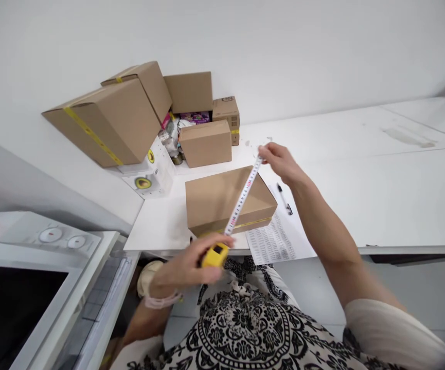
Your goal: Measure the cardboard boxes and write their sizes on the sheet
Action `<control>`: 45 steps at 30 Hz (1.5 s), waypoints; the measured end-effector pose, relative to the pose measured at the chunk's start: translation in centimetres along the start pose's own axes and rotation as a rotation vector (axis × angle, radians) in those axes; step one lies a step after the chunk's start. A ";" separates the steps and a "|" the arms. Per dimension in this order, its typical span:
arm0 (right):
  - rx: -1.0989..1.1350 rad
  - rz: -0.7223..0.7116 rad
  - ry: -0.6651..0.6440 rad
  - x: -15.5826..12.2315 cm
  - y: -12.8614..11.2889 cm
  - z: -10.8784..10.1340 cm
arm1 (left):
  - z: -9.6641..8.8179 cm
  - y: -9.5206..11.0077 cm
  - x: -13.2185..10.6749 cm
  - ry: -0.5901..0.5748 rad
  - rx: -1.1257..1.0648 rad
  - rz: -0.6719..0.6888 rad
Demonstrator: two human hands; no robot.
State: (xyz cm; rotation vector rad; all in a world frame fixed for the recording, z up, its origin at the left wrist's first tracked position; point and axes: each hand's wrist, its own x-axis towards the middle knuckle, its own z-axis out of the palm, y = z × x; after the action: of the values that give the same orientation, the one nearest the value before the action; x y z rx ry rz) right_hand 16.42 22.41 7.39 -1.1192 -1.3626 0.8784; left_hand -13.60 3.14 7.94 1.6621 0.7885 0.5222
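Observation:
My left hand is closed round the yellow case of a tape measure at the table's front edge. The white blade runs up and to the right, over a closed cardboard box sealed with yellow tape. My right hand pinches the blade's far end, above the box's back right corner. Whether the blade touches the box top, I cannot tell. Beside the box lie a printed sheet of paper and a black marker.
Stacked cartons rest on white boxes at the back left. An open carton with mixed packages stands by the wall, a smaller carton behind it. A microwave is at my left. The white table extends right.

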 end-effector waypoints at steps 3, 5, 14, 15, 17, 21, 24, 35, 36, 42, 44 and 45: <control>-0.108 0.042 -0.286 3.3 -0.2 3.2 | 5.1 -1.3 2.8 -0.088 -0.196 -0.037; -0.172 0.067 -0.420 5.1 0.6 5.4 | 7.7 -2.0 4.5 0.031 -0.366 -0.109; -0.103 0.173 -0.411 3.0 2.3 6.2 | 9.3 -1.9 4.6 0.070 -0.554 -0.180; -0.077 0.172 -0.393 2.1 2.0 5.7 | 9.3 -1.9 4.4 0.042 -0.547 -0.184; -0.048 0.181 -0.378 0.8 1.3 5.1 | 9.3 -1.9 4.3 0.011 -0.546 -0.179; -0.124 0.240 -0.469 1.1 0.5 5.2 | 8.9 -2.0 4.7 0.091 -0.581 -0.145; -0.203 0.230 -0.537 2.8 0.8 5.8 | 7.8 -2.3 5.4 0.219 -0.597 -0.103; -0.335 0.108 -0.633 5.2 2.7 6.4 | 6.4 -2.8 7.2 0.494 -0.576 -0.052; -0.337 0.100 -0.637 5.6 3.0 6.6 | 6.6 -2.7 7.3 0.503 -0.544 -0.066; -0.297 0.099 -0.634 6.9 5.0 7.2 | 7.3 -2.9 7.4 0.555 -0.352 -0.095; -0.296 0.096 -0.634 6.9 5.1 7.2 | 7.4 -2.9 7.5 0.573 -0.361 -0.067; -0.298 0.095 -0.635 6.9 5.1 7.2 | 7.4 -2.8 7.5 0.580 -0.373 -0.057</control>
State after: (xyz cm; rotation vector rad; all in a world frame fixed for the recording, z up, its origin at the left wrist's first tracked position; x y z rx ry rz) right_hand 10.41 31.12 3.71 -1.1846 -2.0247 1.1893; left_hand -3.98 4.02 2.93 1.1439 1.0732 1.0673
